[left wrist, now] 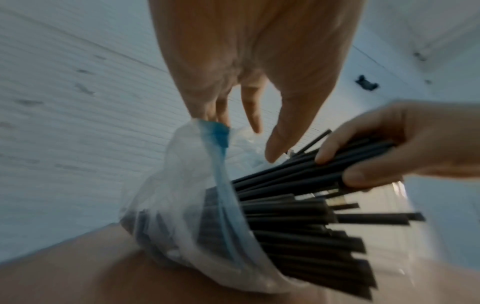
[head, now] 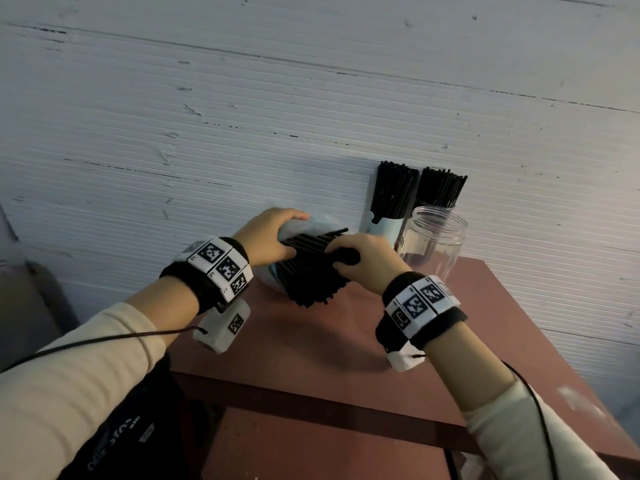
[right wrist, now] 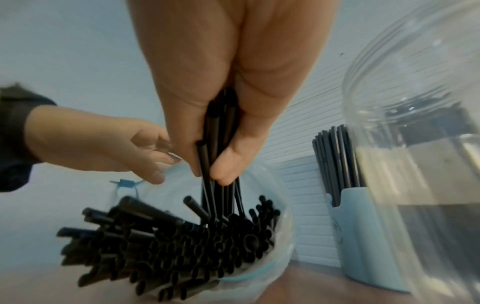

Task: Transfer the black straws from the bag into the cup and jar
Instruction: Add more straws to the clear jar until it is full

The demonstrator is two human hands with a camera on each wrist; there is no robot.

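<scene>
Wall: pale, ribbed in fine horizontal lines, scuffed and nicked, rising directly behind the table.

Table: reddish-brown top, a lower shelf of the same colour beneath its front edge. All the goods sit toward the back edge, against the wall.

Bag: clear plastic with a blue strip at the mouth, lying on its side near the back edge, left of the containers, mouth facing the person. Black straws fill it, open ends fanned out past the rim.

Jar: clear plastic, upright, toward the back right corner; only a few dark bits seem to lie at the bottom, hard to make out.

Cup: light blue, just behind the jar against the wall, packed with upright straws. A second bunch stands beside it; its holder is hidden by the jar.

Left hand: fingers pinch the upper edge of the bag mouth at the blue strip.

Right hand: fingers and thumb clamped round a small bundle of straws, their far ends inside the bag.

Both wrists carry black bands with black-and-white marker tiles.
</scene>
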